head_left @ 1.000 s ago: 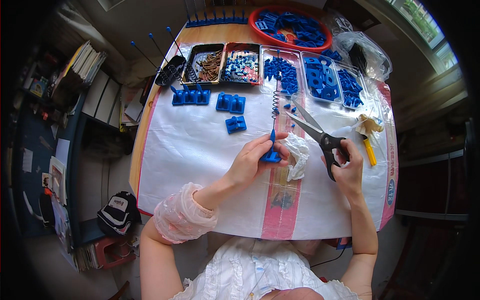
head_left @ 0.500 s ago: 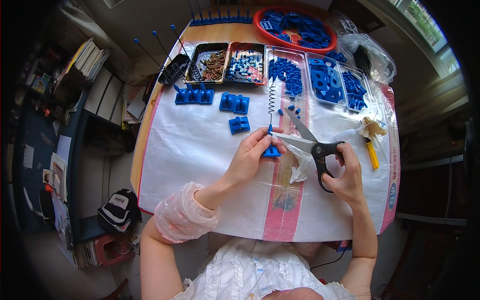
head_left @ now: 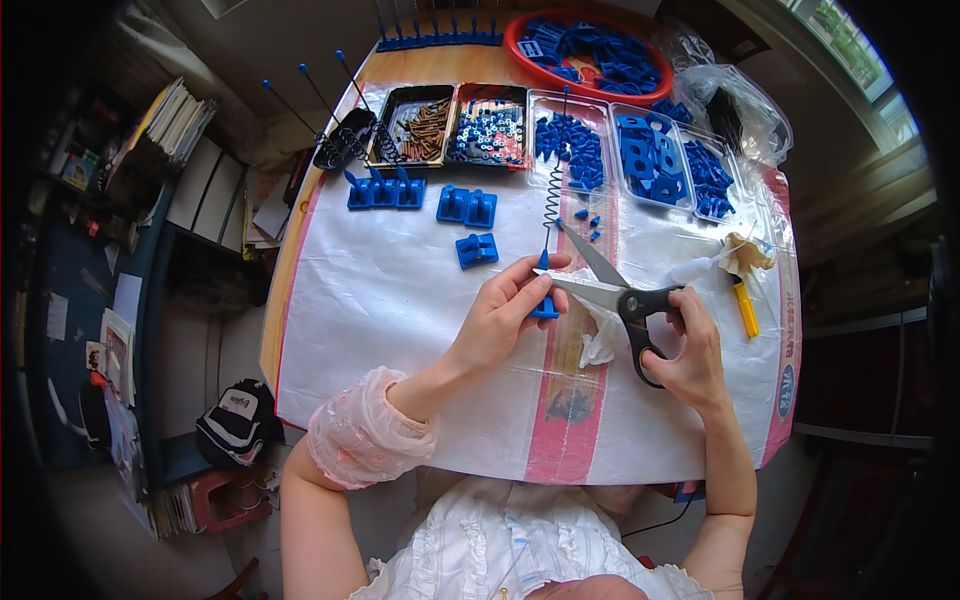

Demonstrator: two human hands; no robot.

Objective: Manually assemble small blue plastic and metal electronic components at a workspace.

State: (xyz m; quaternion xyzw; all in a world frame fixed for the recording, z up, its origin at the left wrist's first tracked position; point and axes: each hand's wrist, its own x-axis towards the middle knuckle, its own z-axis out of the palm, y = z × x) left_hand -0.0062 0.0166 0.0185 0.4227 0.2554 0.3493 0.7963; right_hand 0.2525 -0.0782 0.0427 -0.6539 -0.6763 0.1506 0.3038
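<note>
My left hand (head_left: 500, 310) pinches a small blue plastic base (head_left: 546, 309) with a pointed blue cone (head_left: 543, 261) on top. Out of the cone rises a thin coiled wire (head_left: 552, 200), leaning slightly right, with a blue tip at its far end. In my right hand (head_left: 695, 355) is a pair of scissors (head_left: 632, 303) with black handles, fingers and thumb through the loops. The blades are spread, and the lower one reaches to the cone beside my left fingertips. Whether it touches is too small to tell. Several loose blue cones (head_left: 582, 214) lie beyond the blades.
Trays of brown screws (head_left: 428, 128), nuts (head_left: 490, 130) and blue parts (head_left: 650, 160) line the far side. Blue bases (head_left: 476, 250) sit left of my hands. A red basin (head_left: 515, 50) stands behind; a yellow-handled tool (head_left: 745, 310) and crumpled white plastic (head_left: 600, 345) lie right.
The coiled wire has tilted to the right, and its blue tip now shows. The base has turned a little in my left fingers. The scissors have shifted slightly left, blades still spread.
</note>
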